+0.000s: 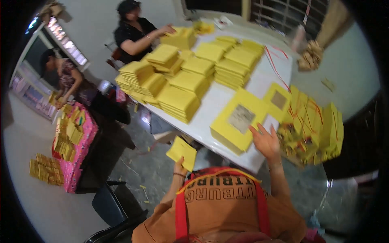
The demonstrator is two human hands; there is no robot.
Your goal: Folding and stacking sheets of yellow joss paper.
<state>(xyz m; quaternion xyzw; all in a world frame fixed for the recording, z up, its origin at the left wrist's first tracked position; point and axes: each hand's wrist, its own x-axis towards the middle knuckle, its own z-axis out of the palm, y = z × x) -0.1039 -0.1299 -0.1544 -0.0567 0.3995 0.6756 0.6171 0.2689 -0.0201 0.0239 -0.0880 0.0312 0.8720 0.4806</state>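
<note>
**A steep, wide view from head height**

We look down through one fisheye, facing forward across the table [261,79] ahead of both hands. The left hand [179,166] and right hand [267,141] appear at close range; the orange shirt [219,220] lies behind them, nearer us, the wall [93,20] far beyond the left.

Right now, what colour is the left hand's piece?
The piece is yellow, best seen in the head view.

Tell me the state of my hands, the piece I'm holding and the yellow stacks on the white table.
Left hand: closed on yellow piece
Yellow piece: held up, slightly bent
Right hand: open, apparently holding nothing
Large yellow stack: lying flat
Smaller yellow stacks: piled up, some uneven
</note>
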